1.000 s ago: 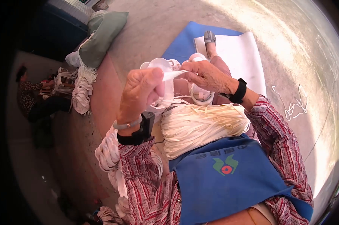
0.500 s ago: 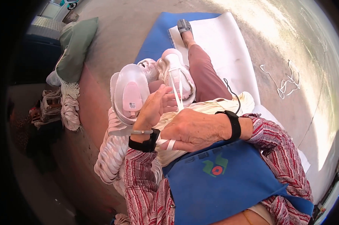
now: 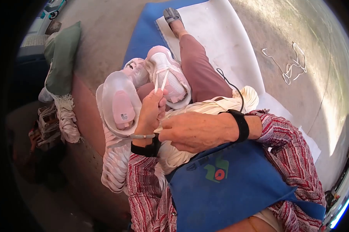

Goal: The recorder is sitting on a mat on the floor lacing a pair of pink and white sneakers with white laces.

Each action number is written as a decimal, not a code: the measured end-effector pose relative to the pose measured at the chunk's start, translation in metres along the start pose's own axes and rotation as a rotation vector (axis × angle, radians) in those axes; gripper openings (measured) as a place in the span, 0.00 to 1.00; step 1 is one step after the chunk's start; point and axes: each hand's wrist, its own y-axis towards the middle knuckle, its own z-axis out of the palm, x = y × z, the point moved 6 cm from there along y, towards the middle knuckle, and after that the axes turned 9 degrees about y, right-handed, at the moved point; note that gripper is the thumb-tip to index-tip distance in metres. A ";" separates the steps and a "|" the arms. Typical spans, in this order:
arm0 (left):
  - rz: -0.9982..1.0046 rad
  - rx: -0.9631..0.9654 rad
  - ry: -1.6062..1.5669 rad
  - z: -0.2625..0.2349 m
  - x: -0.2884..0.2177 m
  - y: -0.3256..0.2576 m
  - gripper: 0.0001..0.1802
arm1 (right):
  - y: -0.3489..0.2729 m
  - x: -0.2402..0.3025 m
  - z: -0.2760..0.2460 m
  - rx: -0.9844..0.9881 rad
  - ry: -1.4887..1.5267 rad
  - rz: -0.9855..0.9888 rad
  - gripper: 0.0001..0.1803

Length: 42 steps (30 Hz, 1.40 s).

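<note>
Left hand (image 3: 153, 110): our fingers pinch the white lace (image 3: 164, 80) closed | Right hand (image 3: 199, 131): fingers curled, grip hidden (we cannot tell what they hold) | Shoe (image 3: 174, 87): just beside our trouser leg (image 3: 199, 65), beyond the cream bundle (image 3: 217, 103) | Progress: lace strands reach the shoe; we see no knot yet

Over the white sheet (image 3: 236, 50) a way lies open between the leg (image 3: 199, 63) and the sheet's right edge, but the cable (image 3: 233, 84) and hank (image 3: 245, 99) obstruct its lower edge, and shoes (image 3: 177, 83) crowd its lower left.
</note>
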 end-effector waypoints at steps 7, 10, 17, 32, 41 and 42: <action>0.221 -0.017 0.348 0.017 0.005 -0.001 0.16 | -0.007 -0.076 -0.066 -0.199 -0.045 0.393 0.10; 0.270 -0.076 0.511 0.024 -0.002 -0.011 0.17 | 0.006 -0.105 -0.075 -0.316 -0.087 0.420 0.14; 0.421 -0.115 0.697 0.036 0.005 -0.007 0.15 | 0.021 -0.134 -0.052 -0.261 -0.056 0.583 0.19; 0.192 0.172 0.031 0.033 -0.001 -0.015 0.18 | 0.005 -0.138 -0.047 -0.283 0.223 0.858 0.13; -0.040 0.176 -0.177 0.032 0.005 -0.026 0.16 | 0.008 -0.143 -0.023 -0.386 0.646 0.645 0.22; -0.050 0.180 -0.074 0.030 0.006 -0.027 0.17 | 0.010 -0.144 -0.024 -0.272 0.544 0.618 0.20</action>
